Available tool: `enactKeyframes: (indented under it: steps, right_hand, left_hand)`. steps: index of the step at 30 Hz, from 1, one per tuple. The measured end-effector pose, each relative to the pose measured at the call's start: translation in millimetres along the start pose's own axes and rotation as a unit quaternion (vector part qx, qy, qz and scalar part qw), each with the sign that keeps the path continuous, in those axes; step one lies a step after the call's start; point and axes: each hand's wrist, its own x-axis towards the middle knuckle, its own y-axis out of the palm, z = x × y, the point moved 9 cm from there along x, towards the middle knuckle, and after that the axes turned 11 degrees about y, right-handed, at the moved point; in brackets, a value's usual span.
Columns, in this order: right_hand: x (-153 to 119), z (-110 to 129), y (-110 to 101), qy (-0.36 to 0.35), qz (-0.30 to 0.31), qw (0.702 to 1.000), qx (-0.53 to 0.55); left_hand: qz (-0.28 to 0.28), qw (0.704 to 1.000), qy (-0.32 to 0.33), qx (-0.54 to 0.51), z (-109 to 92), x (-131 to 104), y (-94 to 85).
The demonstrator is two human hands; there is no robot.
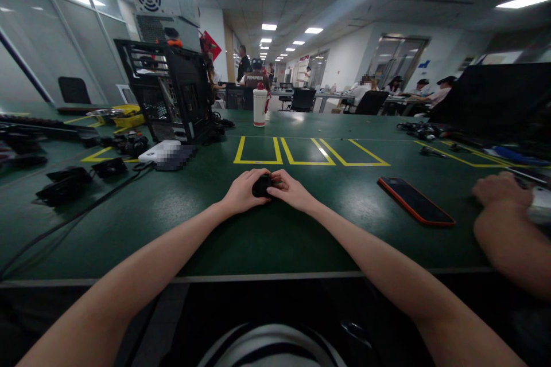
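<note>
Near the front middle of the green table (301, 246), a small black object (262, 186) sits between my two hands. My left hand (244, 190) curves round its left side, with thumb and fingers on it. From the right, my right hand (291, 188) touches it with thumb and fingertips. What the object is cannot be made out. Beyond my hands, yellow tape outlines (307, 163) mark the table top.
An open black computer case (172, 89) stands at the left, near a white device (161, 152) and black parts (64, 185). A white cup (259, 106) stands behind. At right lie an orange-edged phone (415, 202) and another person's arm (510, 223).
</note>
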Motion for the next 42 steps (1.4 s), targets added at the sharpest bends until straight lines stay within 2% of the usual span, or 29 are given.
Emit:
enactKeyframes:
  steps: [4,11,19,24,27,35,38,42]
  right_hand:
    - [-0.8,0.1,1.8,0.004,0.035,0.999,0.018]
    - [9.5,-16.8,-3.2,0.060,0.002,0.998,0.000]
    - [9.0,-13.0,-0.8,0.024,-0.020,0.999,0.033]
    - [2.2,-10.6,0.4,0.026,0.008,1.000,-0.005]
    - [1.4,-10.2,0.4,0.030,0.027,0.999,0.010]
    - [9.1,-26.3,3.5,0.117,0.019,0.988,0.100]
    - [7.7,-19.2,2.1,0.082,0.000,0.994,0.079]
    - [3.9,2.3,-5.6,-0.029,-0.050,0.998,0.016]
  left_hand:
    - [-0.003,1.000,0.005,0.002,-1.5,-1.1,-1.1]
    - [0.002,1.000,0.010,0.003,-2.9,-3.1,-1.5]
    - [0.004,1.000,0.010,0.008,-0.4,-2.2,1.5]
    - [0.004,1.000,0.011,0.004,-1.3,-2.5,0.4]
    - [0.000,1.000,0.013,0.001,-2.4,-2.6,-1.6]
    - [0.003,1.000,0.011,-0.002,-1.2,-1.9,-0.1]
    - [-0.003,1.000,0.017,-0.004,-0.5,-1.6,0.5]
    - [-0.003,1.000,0.019,-0.004,0.0,-1.9,1.1]
